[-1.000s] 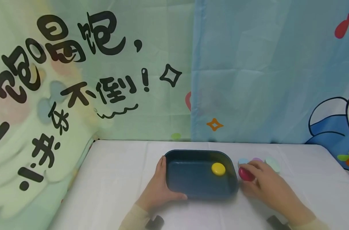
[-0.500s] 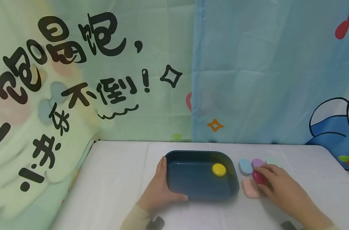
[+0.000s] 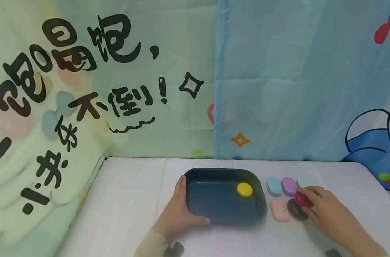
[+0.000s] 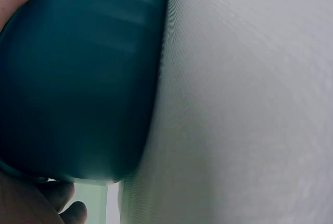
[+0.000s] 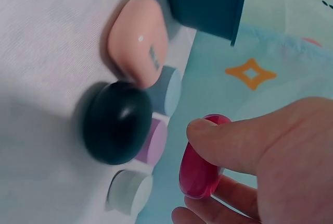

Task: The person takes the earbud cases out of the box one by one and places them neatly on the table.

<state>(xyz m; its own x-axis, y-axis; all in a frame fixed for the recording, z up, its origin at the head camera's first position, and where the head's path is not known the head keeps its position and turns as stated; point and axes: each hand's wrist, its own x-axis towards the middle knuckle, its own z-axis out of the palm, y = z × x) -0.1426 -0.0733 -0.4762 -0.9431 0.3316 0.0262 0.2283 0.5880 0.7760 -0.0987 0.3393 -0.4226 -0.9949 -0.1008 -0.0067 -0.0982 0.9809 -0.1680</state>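
Note:
A dark blue rectangular tray (image 3: 211, 203) stands on the table with a yellow oval soap (image 3: 244, 190) in its right part. My left hand (image 3: 182, 207) grips the tray's left end, thumb along the near side, fingers at the far left corner. Between thumb and fingers, my right hand (image 3: 329, 210) pinches a glossy red oval soap (image 5: 200, 169), raised off the table in the right wrist view. Beneath and left of it lie a black oval soap (image 5: 118, 124) and a pink soap bar (image 5: 138, 41). Behind these stand blue (image 3: 274, 186), purple (image 3: 289, 186) and mint (image 3: 304, 181) round pieces.
A white cloth (image 3: 118, 214) covers the table. Printed curtains (image 3: 169, 139) hang right behind its back edge and along the left side. The tray's right wall stands close to the pink and blue pieces.
My right hand has moved right, away from the tray, carrying the red soap. The pink bar, then the black soap, came into sight. My left hand and the tray stay put.

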